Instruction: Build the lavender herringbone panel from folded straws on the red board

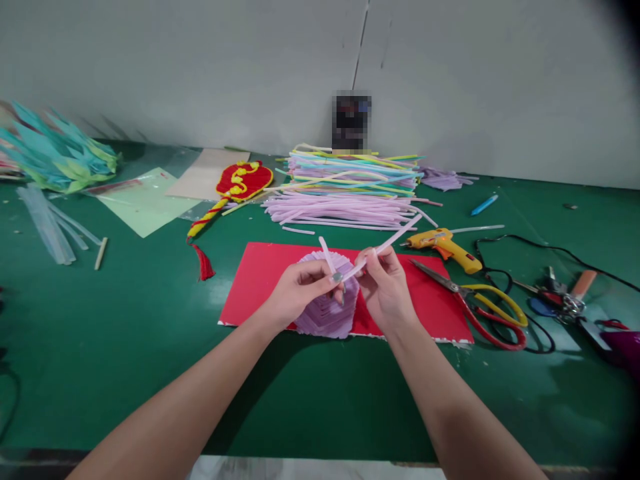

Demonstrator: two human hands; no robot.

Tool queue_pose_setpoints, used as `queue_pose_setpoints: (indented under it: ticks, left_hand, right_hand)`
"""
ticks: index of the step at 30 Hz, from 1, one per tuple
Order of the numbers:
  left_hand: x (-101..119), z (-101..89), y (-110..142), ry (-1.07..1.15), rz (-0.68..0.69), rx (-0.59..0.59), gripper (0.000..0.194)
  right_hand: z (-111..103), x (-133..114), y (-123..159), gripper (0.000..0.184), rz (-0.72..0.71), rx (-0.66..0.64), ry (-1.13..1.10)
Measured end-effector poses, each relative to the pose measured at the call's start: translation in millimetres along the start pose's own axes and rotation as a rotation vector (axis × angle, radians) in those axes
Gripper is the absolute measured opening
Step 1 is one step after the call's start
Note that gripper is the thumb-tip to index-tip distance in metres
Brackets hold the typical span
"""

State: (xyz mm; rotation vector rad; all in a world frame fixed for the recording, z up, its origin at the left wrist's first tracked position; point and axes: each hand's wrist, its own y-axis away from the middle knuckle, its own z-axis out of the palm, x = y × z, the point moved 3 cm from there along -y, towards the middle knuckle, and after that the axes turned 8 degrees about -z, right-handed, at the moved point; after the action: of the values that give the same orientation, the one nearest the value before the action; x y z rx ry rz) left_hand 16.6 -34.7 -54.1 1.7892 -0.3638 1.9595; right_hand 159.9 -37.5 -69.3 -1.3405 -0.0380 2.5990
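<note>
A pale lilac pipe cleaner (397, 235) is bent between my two hands, one end pointing up from the left fingers and the longer end slanting up to the right. My left hand (305, 287) pinches it near the bend with thumb and fingertips. Thumb and index of my right hand (383, 283) close on its longer part. Beneath them lies a flat lilac panel (325, 317) of pipe cleaners in nested V-shaped rows, partly hidden by my hands. That panel rests on a red board (260, 273) with ragged white front edges.
Scissors (485, 300) lie across the board's right end, beside a yellow glue gun (445, 248). Behind are bundled pipe cleaners (345, 208) and a red-yellow fan shape (244, 181) with tassel. Glue sticks (50, 227) lie left; keys (570, 303) and a black cord (560, 250) right.
</note>
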Motion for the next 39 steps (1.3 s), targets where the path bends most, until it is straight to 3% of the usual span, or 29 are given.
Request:
queue_pose_setpoints:
  ticks: [6,8,13,16,18,22,25,34,39]
  left_hand:
    - [2,-0.7,-2,-0.148,-0.001,0.046,0.021]
    - [3,-2.6,-3,-0.307,-0.003,0.148,0.023]
    - [4,-20.6,-2,-0.696,0.004,0.562,0.023]
    - [5,-32.3,-2,-0.882,0.034,0.686,0.022]
    - [3,-37.7,-4,-0.970,-0.016,0.675,0.021]
    - [-4,-41.3,-9,-1.105,-0.198,0.536,0.033]
    - [-4,-41.6,-11,-1.107,-0.239,0.482,0.034]
    - [-7,-37.7,-9,-0.654,-0.207,0.392,0.031]
    - [-5,-37.9,-10,-0.388,-0.194,0.274,0.045]
  right_hand:
    - [-2,-2,-3,0.019,-0.003,0.024,0.076]
    - [-6,-4,-6,0.020,-0.025,0.087,0.123]
    - [-21,-11,-13,0.019,-0.120,0.238,0.281]
    - [-29,-14,-15,0.021,-0.125,0.307,0.304]
    - [-31,-14,-16,0.022,-0.113,0.325,0.319]
    - [-29,-13,-15,0.023,-0.081,0.315,0.323]
    - [-26,-13,-14,0.023,-0.070,0.294,0.324]
    - [-26,-14,-14,0.025,-0.079,0.298,0.293]
    - [-25,-16,-15,0.028,-0.043,0.305,0.227]
